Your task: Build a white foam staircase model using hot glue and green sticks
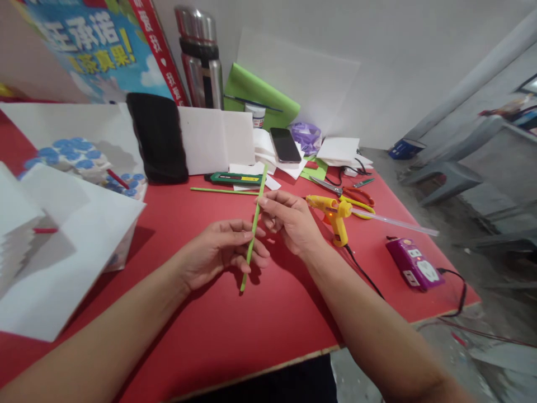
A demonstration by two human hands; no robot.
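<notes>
A thin green strip, apparently paper, is held upright and slightly tilted above the red table. My right hand pinches it near its upper part between thumb and fingers. Lower down, my left hand has its thumb and fingers around the same strip. Behind my hands, a second green strip lies flat on the table. Just beyond that one is a green utility knife. To the right of my right hand stands a yellow glue gun with a clear glue stick sticking out of its back.
The red table carries a white paper model with blue round pieces at left. A black speaker-like object, a phone, a steel flask and green paper line the back. Scissors, pliers and a purple power socket lie right.
</notes>
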